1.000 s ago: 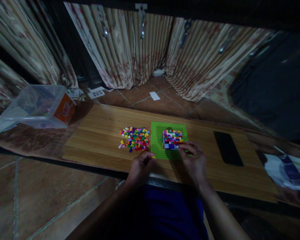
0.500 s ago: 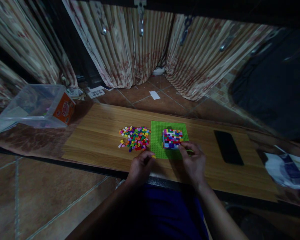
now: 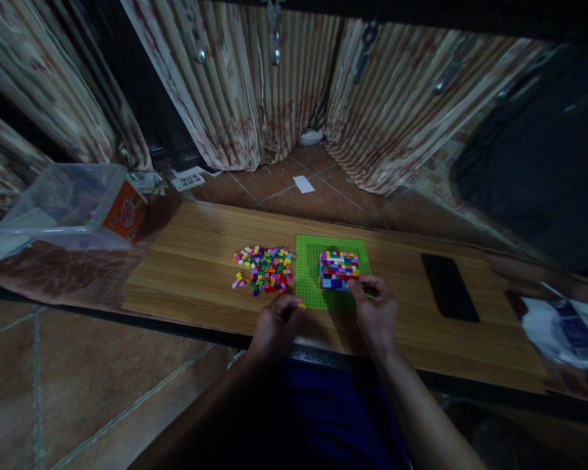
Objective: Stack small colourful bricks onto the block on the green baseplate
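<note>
A block built of many coloured toy bricks stands on a green studded baseplate. My right hand is at the block's front right corner, thumb and fingers pinched against it; whatever lies between the fingertips is too small to make out. Near the baseplate's front left corner, my left hand pinches a small yellow brick. Beyond that hand, a pile of loose coloured bricks is spread just left of the baseplate.
All this sits on a low wooden table. A black phone-like slab lies to the right, with a crumpled plastic packet past it. On the far left stands a clear plastic box with an orange label. Striped curtains hang behind.
My right hand has moved slightly left along the front of the block. My left hand stays almost still with the yellow brick.
</note>
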### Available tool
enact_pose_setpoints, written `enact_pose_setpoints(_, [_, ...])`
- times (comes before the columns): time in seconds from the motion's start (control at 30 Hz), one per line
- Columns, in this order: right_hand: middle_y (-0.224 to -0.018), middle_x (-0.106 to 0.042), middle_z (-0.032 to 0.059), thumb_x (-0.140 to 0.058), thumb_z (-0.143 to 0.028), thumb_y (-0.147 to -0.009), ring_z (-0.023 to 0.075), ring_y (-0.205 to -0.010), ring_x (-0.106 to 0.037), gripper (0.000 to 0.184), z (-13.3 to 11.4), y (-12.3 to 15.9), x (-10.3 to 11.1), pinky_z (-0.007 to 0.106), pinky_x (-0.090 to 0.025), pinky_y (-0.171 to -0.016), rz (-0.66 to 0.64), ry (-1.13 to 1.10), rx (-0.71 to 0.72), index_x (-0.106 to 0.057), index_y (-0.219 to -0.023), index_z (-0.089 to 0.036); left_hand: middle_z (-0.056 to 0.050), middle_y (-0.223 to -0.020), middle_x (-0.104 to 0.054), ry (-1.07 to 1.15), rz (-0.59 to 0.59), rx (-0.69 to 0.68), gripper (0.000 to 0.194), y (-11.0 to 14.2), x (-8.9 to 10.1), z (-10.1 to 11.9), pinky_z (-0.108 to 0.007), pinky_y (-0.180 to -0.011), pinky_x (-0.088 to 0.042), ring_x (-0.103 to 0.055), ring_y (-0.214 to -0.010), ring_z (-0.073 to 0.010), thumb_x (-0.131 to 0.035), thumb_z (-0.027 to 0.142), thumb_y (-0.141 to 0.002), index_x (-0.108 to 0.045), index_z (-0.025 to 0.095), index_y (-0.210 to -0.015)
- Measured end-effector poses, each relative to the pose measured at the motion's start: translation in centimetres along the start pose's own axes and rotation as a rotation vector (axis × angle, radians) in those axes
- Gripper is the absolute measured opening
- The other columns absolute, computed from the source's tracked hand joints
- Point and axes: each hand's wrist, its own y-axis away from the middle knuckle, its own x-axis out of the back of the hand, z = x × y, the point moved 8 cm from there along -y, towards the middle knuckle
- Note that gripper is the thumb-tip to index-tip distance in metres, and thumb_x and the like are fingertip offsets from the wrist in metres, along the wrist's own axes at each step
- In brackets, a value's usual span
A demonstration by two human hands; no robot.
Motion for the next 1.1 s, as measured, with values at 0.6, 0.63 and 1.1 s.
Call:
enact_pose_setpoints(0.6, [-0.101,-0.066,0.0089,-0.060,-0.043,-0.087,0.0216,-0.093,-0.062,0.027,-3.4,2.2,0.8,0.038,-0.051,-0.080,-0.021,0.075,0.238,-0.070,-0.096,-0.019,-0.002,-0.090,-0.070,0.003,0.025,-0.039,0.019,-0.2,0.2,0.3,-0.025,-0.076,-0.049,-0.065,-0.081,-0.0158,-0.058,0.034,-0.089,-0.064,0.020,-0.099])
enact_pose_setpoints(0.63, [-0.101,-0.067,0.0086,-0.058,-0.041,-0.089,0.0219,-0.096,-0.062,0.025,-4.1,2.8,0.6,0.039,-0.051,-0.083,-0.044,0.089,0.282,-0.070,-0.096,-0.020,-0.002,-0.090,-0.070,0.006,0.026,-0.038,0.019,-0.1,0.2,0.3,-0.025,-0.075,-0.049,-0.065,-0.081,-0.0157,-0.058,0.033,-0.089,-0.064,0.019,-0.100])
enact_pose_setpoints(1.1, [-0.094,-0.071,0.0034,-0.057,-0.033,-0.090,0.0197,-0.090,-0.066,0.017,-5.1,7.8,-5.7,0.036,-0.053,-0.082,-0.471,0.073,0.284,-0.071,-0.097,-0.027,-0.003,-0.091,-0.070,0.079,-0.015,-0.023,0.019,0.2,0.0,0.2,-0.025,-0.077,-0.051,-0.066,-0.086,-0.0159,-0.057,0.032,-0.089,-0.064,0.018,-0.100])
